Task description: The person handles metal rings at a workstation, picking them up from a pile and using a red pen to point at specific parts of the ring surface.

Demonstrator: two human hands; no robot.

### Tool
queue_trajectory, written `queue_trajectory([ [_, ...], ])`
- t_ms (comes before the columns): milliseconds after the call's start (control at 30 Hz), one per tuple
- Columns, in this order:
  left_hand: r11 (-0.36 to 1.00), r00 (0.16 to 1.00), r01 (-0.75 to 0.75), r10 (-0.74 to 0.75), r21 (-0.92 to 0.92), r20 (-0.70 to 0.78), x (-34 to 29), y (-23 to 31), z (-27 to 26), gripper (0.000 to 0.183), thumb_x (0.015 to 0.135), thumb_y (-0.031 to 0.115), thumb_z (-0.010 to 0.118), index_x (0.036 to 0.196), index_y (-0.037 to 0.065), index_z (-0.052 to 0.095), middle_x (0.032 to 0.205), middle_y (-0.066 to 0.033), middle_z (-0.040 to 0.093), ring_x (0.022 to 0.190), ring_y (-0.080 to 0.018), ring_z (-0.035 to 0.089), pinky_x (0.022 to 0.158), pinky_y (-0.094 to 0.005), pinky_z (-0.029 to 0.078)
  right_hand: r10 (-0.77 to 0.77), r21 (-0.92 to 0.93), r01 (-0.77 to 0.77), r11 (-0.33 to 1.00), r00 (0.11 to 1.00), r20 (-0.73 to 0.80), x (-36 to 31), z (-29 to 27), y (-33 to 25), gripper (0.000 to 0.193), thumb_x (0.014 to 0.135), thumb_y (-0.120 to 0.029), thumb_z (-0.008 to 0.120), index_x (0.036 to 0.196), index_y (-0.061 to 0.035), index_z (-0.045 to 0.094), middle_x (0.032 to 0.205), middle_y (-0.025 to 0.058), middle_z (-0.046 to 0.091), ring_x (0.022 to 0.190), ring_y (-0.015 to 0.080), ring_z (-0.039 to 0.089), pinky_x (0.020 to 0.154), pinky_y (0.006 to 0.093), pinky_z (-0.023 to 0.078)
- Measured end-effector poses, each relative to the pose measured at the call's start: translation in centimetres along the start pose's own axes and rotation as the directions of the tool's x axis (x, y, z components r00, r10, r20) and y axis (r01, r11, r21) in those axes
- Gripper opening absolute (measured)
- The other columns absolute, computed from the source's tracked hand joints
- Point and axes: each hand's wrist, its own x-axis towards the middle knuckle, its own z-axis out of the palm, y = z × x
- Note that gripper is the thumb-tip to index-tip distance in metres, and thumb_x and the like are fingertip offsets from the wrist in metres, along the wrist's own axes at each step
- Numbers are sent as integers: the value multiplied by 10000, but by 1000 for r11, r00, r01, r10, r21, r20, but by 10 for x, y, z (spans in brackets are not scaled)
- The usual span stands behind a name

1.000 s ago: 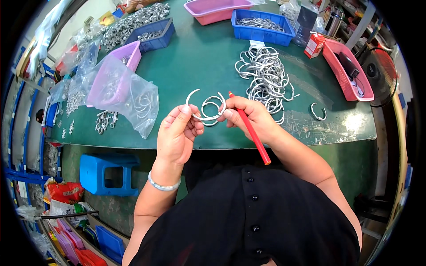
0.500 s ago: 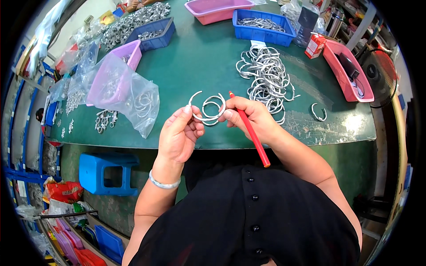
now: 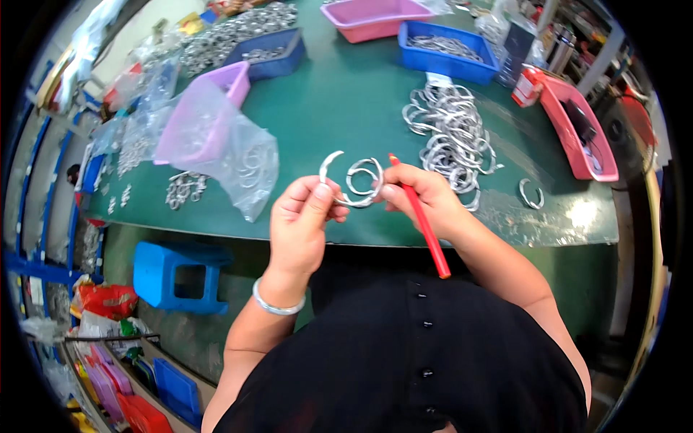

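Observation:
My left hand (image 3: 299, 227) pinches an open silver-coloured bangle (image 3: 326, 164) between thumb and fingers above the table's near edge. Close beside it, more silver rings (image 3: 351, 180), which look like open bangles, overlap at the fingertips of my right hand (image 3: 437, 206). How many there are, and exactly where they touch the left bangle, I cannot tell. A red pencil (image 3: 431, 242) is also tucked in my right hand, slanting down toward my body. Beyond that hand lies a heap of similar bangles (image 3: 451, 133). A single bangle (image 3: 523, 193) lies apart at the right.
Blue bins (image 3: 476, 71) and pink trays (image 3: 361, 32) stand along the back of the green table (image 3: 346, 108). A purple tray (image 3: 164, 144) under a clear plastic bag (image 3: 253, 195) sits left, near small metal parts (image 3: 186, 189). A blue stool (image 3: 155, 281) stands below.
The whole view has shifted, so the table's contents sit farther right. The left bangle is tilted slightly differently, showing more of its flat side. Both hands keep their hold.

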Motion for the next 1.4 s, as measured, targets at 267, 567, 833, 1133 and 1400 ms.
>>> queue_trajectory([
  [267, 970, 969, -243, 241, -26, -55, 6, 69, -25, 139, 895, 161, 485, 883, 35, 543, 807, -65, 557, 636, -123, 545, 590, -252, 448, -27, 115, 30, 993, 999, -27, -2, -1, -1, 183, 874, -125, 508, 1020, -20, 541, 845, 55, 599, 731, 99, 556, 652, 236, 469],
  [567, 969, 989, 146, -142, -201, 35, 2, 27, -15, 195, 927, 216, 406, 836, 66, 490, 785, -54, 516, 619, -115, 495, 576, -237, 404, -384, 104, 390, 915, 921, -70, -1, -5, -21, 259, 884, -238, 507, 937, 4, 583, 810, 75, 578, 733, 111, 535, 630, 242, 428],
  [833, 974, 983, 176, -165, -145, 82, 4, 16, -3, 198, 913, 229, 448, 805, 74, 511, 753, -57, 553, 597, -110, 511, 564, -235, 423, -375, -47, 374, 926, 927, -11, -10, -6, -26, 109, 769, -59, 618, 792, -10, 524, 751, 70, 558, 697, 159, 540, 775, 353, 453],
  [1133, 969, 978, 193, -178, -152, 108, 2, 11, 1, 193, 914, 216, 443, 802, 73, 508, 733, -49, 545, 587, -100, 498, 557, -232, 417, -518, -139, 508, 850, 854, -45, -4, 4, -17, 121, 723, -60, 632, 697, -30, 519, 646, 64, 528, 554, 176, 518, 498, 268, 403],
  [1400, 972, 979, 187, -172, -145, 105, 0, 13, 6, 188, 916, 213, 438, 803, 79, 507, 728, -44, 543, 586, -95, 490, 558, -227, 411, -567, -187, 553, 812, 823, -27, -4, 5, -20, 144, 702, -42, 634, 649, -35, 500, 616, 60, 501, 542, 198, 504, 479, 288, 392],
])
